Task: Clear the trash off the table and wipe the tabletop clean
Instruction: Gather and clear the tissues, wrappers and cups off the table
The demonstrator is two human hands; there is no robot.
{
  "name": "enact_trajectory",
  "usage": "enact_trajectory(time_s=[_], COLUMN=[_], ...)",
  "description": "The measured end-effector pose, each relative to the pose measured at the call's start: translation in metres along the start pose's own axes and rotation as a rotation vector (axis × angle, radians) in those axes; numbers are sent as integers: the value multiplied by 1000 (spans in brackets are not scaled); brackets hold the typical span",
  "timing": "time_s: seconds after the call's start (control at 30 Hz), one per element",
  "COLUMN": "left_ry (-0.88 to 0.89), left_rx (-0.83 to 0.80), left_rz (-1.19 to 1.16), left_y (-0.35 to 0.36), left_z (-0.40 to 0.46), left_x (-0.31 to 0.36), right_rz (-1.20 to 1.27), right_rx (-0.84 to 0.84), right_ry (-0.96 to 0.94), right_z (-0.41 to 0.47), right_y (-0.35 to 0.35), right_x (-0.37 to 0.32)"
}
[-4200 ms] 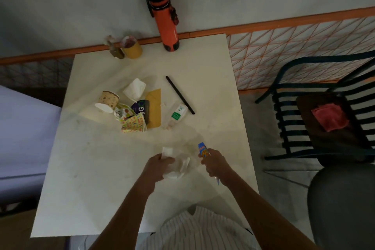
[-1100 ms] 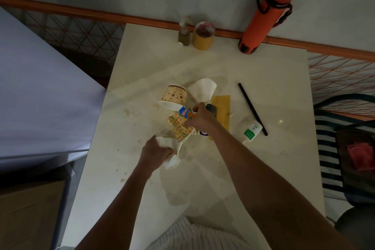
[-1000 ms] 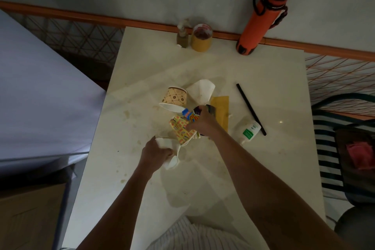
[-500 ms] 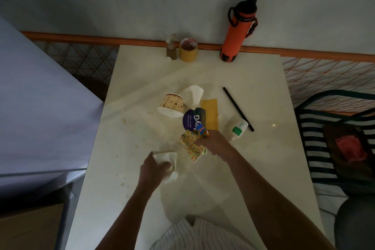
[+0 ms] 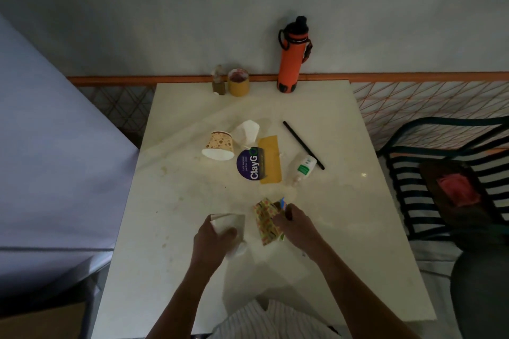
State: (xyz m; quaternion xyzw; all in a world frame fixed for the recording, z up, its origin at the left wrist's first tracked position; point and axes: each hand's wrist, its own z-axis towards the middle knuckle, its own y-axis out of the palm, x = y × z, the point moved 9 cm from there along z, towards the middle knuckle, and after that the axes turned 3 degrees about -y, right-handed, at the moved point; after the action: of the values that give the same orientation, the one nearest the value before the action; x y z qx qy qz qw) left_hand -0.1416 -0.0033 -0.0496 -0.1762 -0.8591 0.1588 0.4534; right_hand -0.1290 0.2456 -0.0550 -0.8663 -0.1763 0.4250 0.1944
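Note:
My left hand (image 5: 213,241) grips a crumpled white tissue (image 5: 231,224) near the front of the pale table (image 5: 170,270). Beside it, my right hand (image 5: 296,224) holds a yellow patterned wrapper (image 5: 265,221) together with a small blue-orange wrapper (image 5: 283,202), lifted just above the tabletop. Farther back lie a tipped paper cup (image 5: 219,144), a white paper cone (image 5: 248,131), a purple ClayGo packet (image 5: 250,164), a yellow card (image 5: 270,159), a small white bottle with a green label (image 5: 301,169) and a black straw (image 5: 303,144).
An orange flask (image 5: 291,59), a yellow tape roll (image 5: 238,82) and a small brown bottle (image 5: 218,81) stand at the table's back edge by the wall. A dark slatted chair (image 5: 429,173) with a red cloth (image 5: 457,190) stands at the right. A grey-blue surface (image 5: 55,159) lies left.
My right hand picked the patterned wrapper out of the trash pile and drew it back toward me, next to my left hand. The purple packet now lies uncovered.

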Motion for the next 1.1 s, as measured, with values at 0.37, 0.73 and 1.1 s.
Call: enact_trajectory(time_s=[0.37,0.73,1.1], left_ry=[89,63,-16], left_rx=[27,78,159], left_rz=[-27,24,60], left_y=[20,36,-34], left_z=[-90,-210,-278], left_x=[-26,-109,-212], right_rz=[33,-15,-48], right_rx=[47,-49,-155], right_ry=[-62,-94,-132], right_z=[-87,-188,-238], right_y=[-9,31,124], right_x=[60,126,129])
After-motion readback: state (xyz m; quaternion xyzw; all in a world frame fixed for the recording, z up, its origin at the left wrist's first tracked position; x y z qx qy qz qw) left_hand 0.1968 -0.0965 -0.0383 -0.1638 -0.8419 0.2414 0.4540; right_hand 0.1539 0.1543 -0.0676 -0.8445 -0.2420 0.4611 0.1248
